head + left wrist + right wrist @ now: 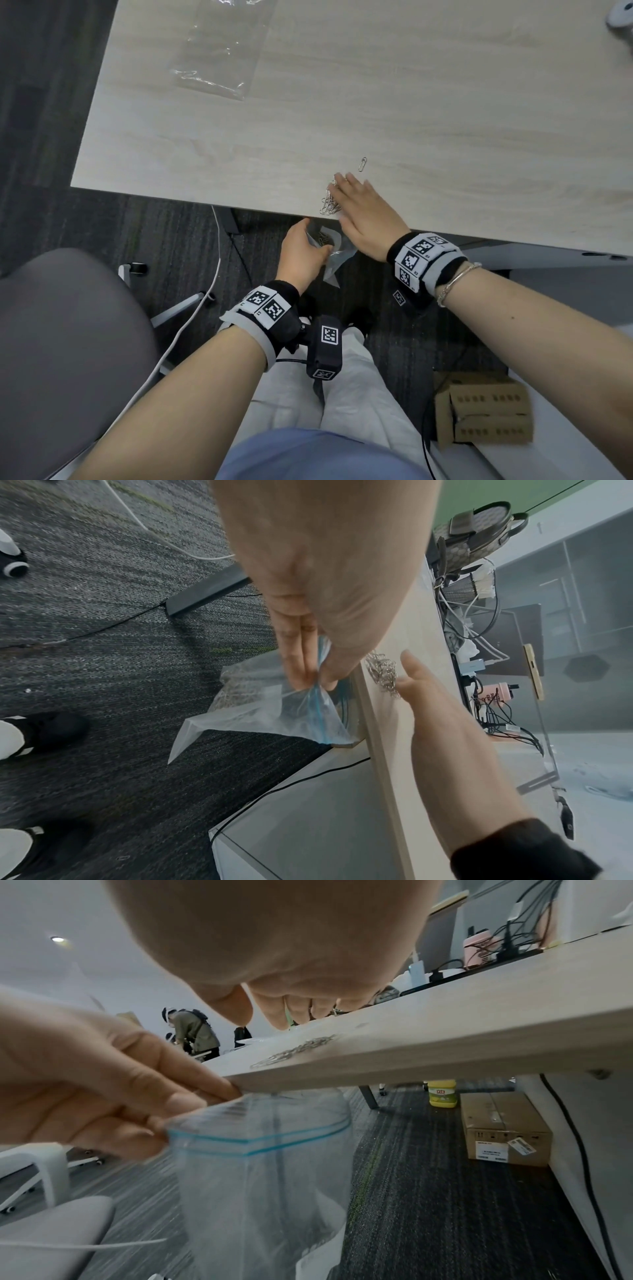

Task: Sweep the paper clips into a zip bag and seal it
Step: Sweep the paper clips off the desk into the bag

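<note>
A clear zip bag (260, 712) with a blue seal strip hangs open just below the table's near edge (260, 205), with some paper clips inside. My left hand (303, 251) pinches its rim (192, 1123) between thumb and fingers. A pile of silver paper clips (329, 202) lies on the pale wood table by that edge, seen also in the wrist views (382, 673) (294, 1051). My right hand (363, 212) lies flat on the table, fingers straight, its side against the pile. One lone paper clip (362, 164) lies farther in.
A second clear plastic bag (219, 51) lies flat at the table's far left. A grey chair (68, 342) stands at my left. Under the table are a cardboard box (503, 1126), a yellow bottle (443, 1093) and cables on dark carpet.
</note>
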